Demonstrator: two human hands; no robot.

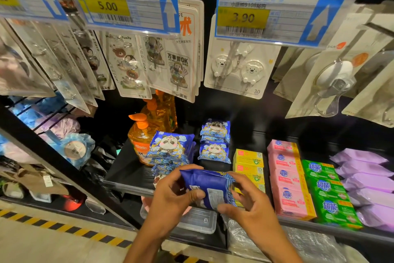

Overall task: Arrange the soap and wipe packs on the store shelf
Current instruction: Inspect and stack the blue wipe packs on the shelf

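Shelf (128, 169), left to right: orange bottles (139, 141) at the left rear, with leaning panda packs (170, 147) just in front. Two rear packs (215, 141) lie further back. Then come rows of yellow boxes (248, 161), pink bars (287, 179), green bars (326, 190) and purple packs (366, 177), each running front to back. Hook cards (238, 66) and price tags (266, 15) hang over the shelf's rear.

Left hand (170, 198) and right hand (249, 205) both grip one blue held pack (210, 186) over the front edge, before the yellow boxes. Fingers curl over its top and thumbs press its near face.

Bare shelf shows at the front left corner, and between the leaning packs and the yellow boxes.
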